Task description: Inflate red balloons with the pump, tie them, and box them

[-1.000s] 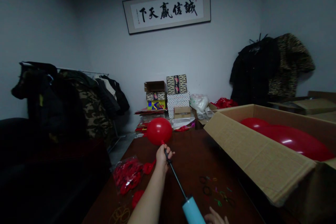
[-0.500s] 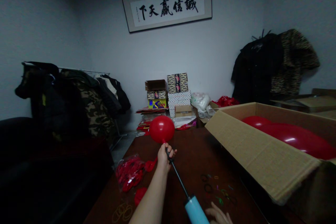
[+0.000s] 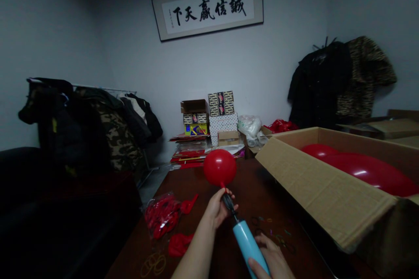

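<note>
Left grip (image 3: 216, 209) clasps the balloon pump (image 3: 246, 239) by its black end (image 3: 228, 202), right grip (image 3: 273, 256) by its barrel (image 3: 249, 246); red balloon (image 3: 220, 167) above brown bench (image 3: 258, 183), framed calligraphy (image 3: 209, 11) on the wall (image 3: 275, 61).

Dark reddish-brown desk (image 3: 255, 192), small goods along both sides.
Taking twelve as its far end: a clear bag of red pieces (image 3: 161, 220) lies at nine to ten o'clock, a limp red piece (image 3: 189, 205) just beside it towards ten, another red piece (image 3: 179, 244) at eight, overlapping tan rings (image 3: 153, 265) nearer seven, and small coloured bands (image 3: 279, 238) strewn around three to four.
</note>
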### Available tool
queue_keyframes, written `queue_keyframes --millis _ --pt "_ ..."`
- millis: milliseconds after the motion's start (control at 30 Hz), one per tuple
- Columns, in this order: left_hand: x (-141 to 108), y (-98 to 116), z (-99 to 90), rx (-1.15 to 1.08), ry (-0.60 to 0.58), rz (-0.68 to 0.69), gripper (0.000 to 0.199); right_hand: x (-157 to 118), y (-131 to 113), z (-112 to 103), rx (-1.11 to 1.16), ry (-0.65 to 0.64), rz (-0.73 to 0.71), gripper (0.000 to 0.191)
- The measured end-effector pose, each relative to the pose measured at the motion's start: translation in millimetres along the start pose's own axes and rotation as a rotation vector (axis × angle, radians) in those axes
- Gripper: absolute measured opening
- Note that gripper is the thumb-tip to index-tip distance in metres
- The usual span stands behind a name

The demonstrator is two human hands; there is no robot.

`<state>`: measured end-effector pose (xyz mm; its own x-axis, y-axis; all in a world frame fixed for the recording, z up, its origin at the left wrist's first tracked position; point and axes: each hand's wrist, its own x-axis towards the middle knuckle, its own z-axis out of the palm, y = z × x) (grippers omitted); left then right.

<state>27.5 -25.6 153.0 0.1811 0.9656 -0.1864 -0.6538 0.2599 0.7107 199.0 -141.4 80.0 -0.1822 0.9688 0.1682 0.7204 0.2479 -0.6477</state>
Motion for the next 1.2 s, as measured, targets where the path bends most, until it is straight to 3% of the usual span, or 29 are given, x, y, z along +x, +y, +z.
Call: queue_keyframes --millis 133,300,467,600,733,800,1000,1200 --pt "-0.7 -2.9 1.3 0.061 0.016 -0.065 0.012 3.9 -6.3 -3.5 -0.007 0.009 0.038 0.06" --pt "4.4 -13.5 10.1 0.099 0.13 0.033 0.012 11.1 -11.3 0.4 -0.033 -0.055 0.04 0.06" --pt "8.0 -23.3 5.3 0.041 0.173 0.106 0.013 9.5 -5.7 2.8 -0.081 -0.058 0.032 0.057" --pt "7.4 -20.2 -3.5 -0.041 0.134 -0.048 0.013 5.4 -0.8 7.0 -0.152 0.057 0.044 0.051" --pt "5.2 -18.5 -9.4 -0.013 0.158 -0.178 0.013 3.3 -1.9 9.8 -0.225 0.072 0.071 0.051" --pt "4.8 -23.2 -8.9 0.004 0.195 -0.134 0.013 3.3 -6.0 10.6 -0.249 0.055 0.08 0.052" --pt "8.8 -39.7 1.0 0.043 0.304 0.181 0.012 5.2 -18.2 12.0 -0.251 -0.004 0.113 0.057" --pt "18.7 -21.0 2.9 0.077 0.282 0.267 0.014 -1.0 -11.5 10.6 -0.343 -0.047 0.131 0.048"
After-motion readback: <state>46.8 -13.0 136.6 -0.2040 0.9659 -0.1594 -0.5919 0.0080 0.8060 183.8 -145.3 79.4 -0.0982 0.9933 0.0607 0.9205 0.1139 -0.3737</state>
